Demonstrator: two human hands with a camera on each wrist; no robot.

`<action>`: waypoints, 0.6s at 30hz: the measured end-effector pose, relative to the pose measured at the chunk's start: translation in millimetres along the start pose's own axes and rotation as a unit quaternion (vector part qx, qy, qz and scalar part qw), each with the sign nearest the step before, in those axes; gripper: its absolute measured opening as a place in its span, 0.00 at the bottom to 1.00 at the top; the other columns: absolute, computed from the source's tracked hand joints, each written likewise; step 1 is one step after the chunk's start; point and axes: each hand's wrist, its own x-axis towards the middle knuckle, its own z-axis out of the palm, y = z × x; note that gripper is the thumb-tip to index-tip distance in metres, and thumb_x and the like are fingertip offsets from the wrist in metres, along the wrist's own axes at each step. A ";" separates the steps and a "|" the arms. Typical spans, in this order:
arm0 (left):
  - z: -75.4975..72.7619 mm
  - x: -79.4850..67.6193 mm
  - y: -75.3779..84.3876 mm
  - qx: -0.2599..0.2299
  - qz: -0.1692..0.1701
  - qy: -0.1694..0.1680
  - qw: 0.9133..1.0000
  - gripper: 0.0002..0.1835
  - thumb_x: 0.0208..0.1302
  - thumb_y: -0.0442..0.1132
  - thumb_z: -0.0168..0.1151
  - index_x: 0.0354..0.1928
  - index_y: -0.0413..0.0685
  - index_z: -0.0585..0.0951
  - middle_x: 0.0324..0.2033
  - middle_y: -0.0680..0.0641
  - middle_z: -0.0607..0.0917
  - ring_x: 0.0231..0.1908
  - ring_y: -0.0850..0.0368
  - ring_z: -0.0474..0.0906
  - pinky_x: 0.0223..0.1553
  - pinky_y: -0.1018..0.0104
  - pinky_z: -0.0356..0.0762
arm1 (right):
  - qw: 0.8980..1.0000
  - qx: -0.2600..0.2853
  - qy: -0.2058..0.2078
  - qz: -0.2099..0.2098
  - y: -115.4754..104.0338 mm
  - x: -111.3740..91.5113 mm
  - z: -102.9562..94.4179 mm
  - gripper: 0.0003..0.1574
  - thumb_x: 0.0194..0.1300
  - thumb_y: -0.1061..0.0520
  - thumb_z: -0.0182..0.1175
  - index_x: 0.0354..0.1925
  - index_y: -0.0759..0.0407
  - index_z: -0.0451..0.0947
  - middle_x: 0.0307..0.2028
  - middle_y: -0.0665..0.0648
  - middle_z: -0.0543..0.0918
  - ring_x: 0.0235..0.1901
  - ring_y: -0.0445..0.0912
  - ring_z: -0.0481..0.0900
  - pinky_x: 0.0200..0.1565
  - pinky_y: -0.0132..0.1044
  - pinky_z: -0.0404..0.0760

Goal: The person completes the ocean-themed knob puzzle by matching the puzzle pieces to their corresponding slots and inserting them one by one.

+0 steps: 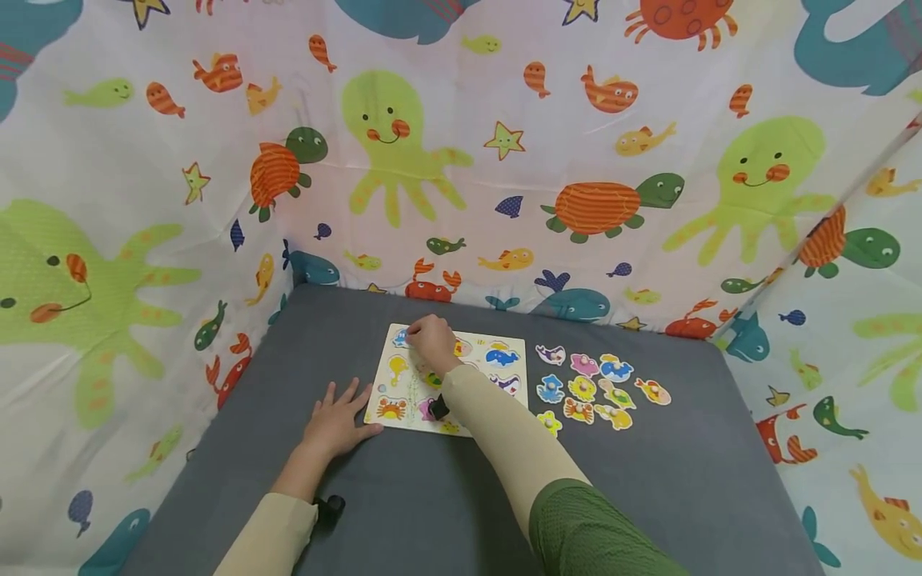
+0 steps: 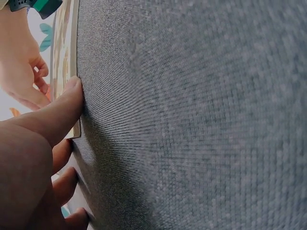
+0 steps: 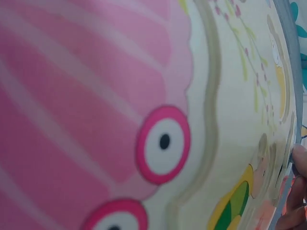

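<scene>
A pale wooden peg puzzle board (image 1: 480, 352) with sea-animal pictures lies on the grey table. My left hand (image 1: 338, 424) rests flat at its near left corner, fingers spread on the cloth. In the left wrist view the left thumb (image 2: 72, 98) presses against the board's edge. My right hand (image 1: 432, 340) reaches across to the far left part, fingers bent down beside the blue octopus picture (image 1: 400, 339). I cannot tell whether it pinches anything. The right wrist view shows a pink shell picture (image 3: 96, 96) up close, with the left fingers (image 3: 300, 163) at the far edge.
Several knobbed animal pieces lie right of the board, among them a blue octopus (image 1: 551, 389), a crab (image 1: 579, 410), an orange fish (image 1: 652, 391) and a yellow starfish (image 1: 549, 424). A sea-animal curtain (image 1: 475, 200) encloses the back and sides of the grey table (image 1: 691, 480).
</scene>
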 end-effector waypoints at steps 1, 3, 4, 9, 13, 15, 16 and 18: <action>0.3 -0.2 0.4 -0.002 0.000 0.000 1.000 0.47 0.64 0.62 0.66 0.79 0.55 0.58 0.79 0.40 0.52 0.78 0.29 0.35 0.72 0.27 0.43 | 1.000 0.002 0.001 0.000 0.9 0.4 1.1 0.08 0.63 0.50 0.72 0.41 0.46 0.91 0.40 0.46 0.89 0.46 0.46 0.83 0.54 0.46 0.79; 0.8 -0.5 0.7 -0.004 -0.001 0.002 1.000 0.47 0.63 0.62 0.66 0.79 0.54 0.59 0.79 0.40 0.53 0.78 0.29 0.35 0.72 0.27 0.43 | 1.000 0.005 0.003 -0.005 2.3 1.5 3.3 0.07 0.63 0.50 0.72 0.41 0.46 0.91 0.39 0.46 0.89 0.45 0.45 0.83 0.54 0.46 0.79; 1.0 -0.9 0.9 -0.005 -0.002 0.003 1.000 0.47 0.63 0.61 0.66 0.79 0.54 0.59 0.79 0.40 0.53 0.78 0.29 0.36 0.72 0.27 0.43 | 1.000 0.008 0.003 -0.010 2.7 1.6 4.0 0.07 0.63 0.51 0.72 0.41 0.47 0.91 0.39 0.46 0.89 0.45 0.46 0.83 0.53 0.46 0.80; 1.6 -1.6 1.3 -0.004 -0.003 -0.001 1.000 0.47 0.63 0.62 0.66 0.79 0.54 0.58 0.79 0.40 0.53 0.78 0.29 0.35 0.72 0.27 0.43 | 1.000 0.000 0.005 -0.027 3.4 2.2 5.6 0.06 0.64 0.51 0.71 0.41 0.46 0.91 0.38 0.45 0.89 0.43 0.44 0.84 0.50 0.45 0.81; 1.7 0.9 0.5 -0.007 0.000 0.003 1.000 0.48 0.63 0.62 0.66 0.79 0.55 0.58 0.79 0.40 0.53 0.78 0.29 0.35 0.72 0.27 0.43 | 0.999 -0.006 0.013 -0.036 2.9 2.7 4.9 0.06 0.65 0.51 0.70 0.39 0.47 0.91 0.37 0.45 0.89 0.40 0.43 0.83 0.48 0.43 0.81; 1.7 2.1 -0.2 -0.007 0.001 0.007 1.000 0.48 0.63 0.62 0.66 0.79 0.55 0.58 0.79 0.40 0.53 0.78 0.29 0.35 0.72 0.27 0.43 | 0.999 -0.007 0.014 -0.039 2.7 2.8 5.0 0.05 0.65 0.51 0.70 0.39 0.47 0.90 0.37 0.45 0.89 0.40 0.43 0.83 0.47 0.43 0.81; 1.6 2.4 -0.4 -0.007 0.001 0.007 1.000 0.48 0.63 0.62 0.66 0.79 0.55 0.58 0.79 0.40 0.53 0.78 0.29 0.35 0.72 0.27 0.43 | 0.999 -0.007 0.014 -0.040 2.6 2.6 5.0 0.05 0.65 0.51 0.70 0.39 0.47 0.90 0.37 0.45 0.89 0.39 0.43 0.84 0.46 0.42 0.82; 2.1 2.6 -0.8 -0.006 0.002 0.008 1.000 0.48 0.63 0.62 0.66 0.79 0.55 0.58 0.79 0.40 0.53 0.78 0.29 0.36 0.72 0.26 0.42 | 0.999 -0.008 0.010 -0.040 2.9 2.0 5.3 0.05 0.65 0.51 0.69 0.38 0.47 0.90 0.37 0.45 0.89 0.39 0.43 0.84 0.45 0.42 0.82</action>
